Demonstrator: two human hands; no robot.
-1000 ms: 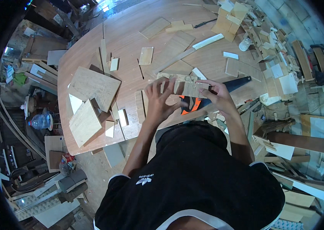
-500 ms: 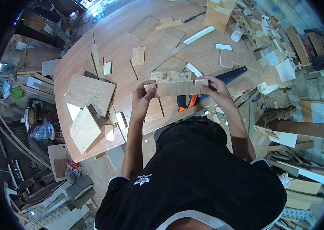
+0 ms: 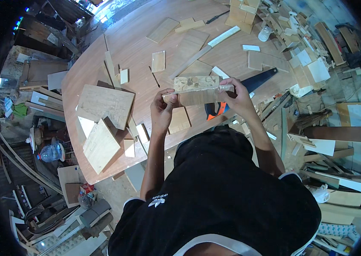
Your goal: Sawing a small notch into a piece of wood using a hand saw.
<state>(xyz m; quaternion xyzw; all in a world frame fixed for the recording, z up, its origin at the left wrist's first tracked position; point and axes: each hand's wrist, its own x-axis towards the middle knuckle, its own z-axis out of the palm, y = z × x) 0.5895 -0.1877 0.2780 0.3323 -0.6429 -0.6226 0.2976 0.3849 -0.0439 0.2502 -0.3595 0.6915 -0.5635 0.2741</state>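
Observation:
Between my two hands is a short piece of wood (image 3: 195,97) with a rough, pale edge, held level above the near side of the table. My left hand (image 3: 162,109) pinches its left end, thumb on the near side. My right hand (image 3: 236,97) grips the other end, fingers curled over the top. A stained, light wooden face (image 3: 195,82) with round marks shows just behind the rough edge; I cannot tell whether it belongs to the same piece. Partly hidden by my right hand, a handsaw (image 3: 259,81) with a dark blade and orange-and-black handle lies on the table.
Several boards (image 3: 105,104) overlap on the left of the brown table (image 3: 133,55). Flat pieces, strips and a small rectangular block (image 3: 158,61) lie across its middle. Wood offcuts (image 3: 293,38) heap up at the far right. A plastic jug (image 3: 51,152) stands beyond the left edge.
The view has shifted slightly. The wood in my hands has tipped a little, so its rough edge and the stained face behind show more. Both hands keep their hold.

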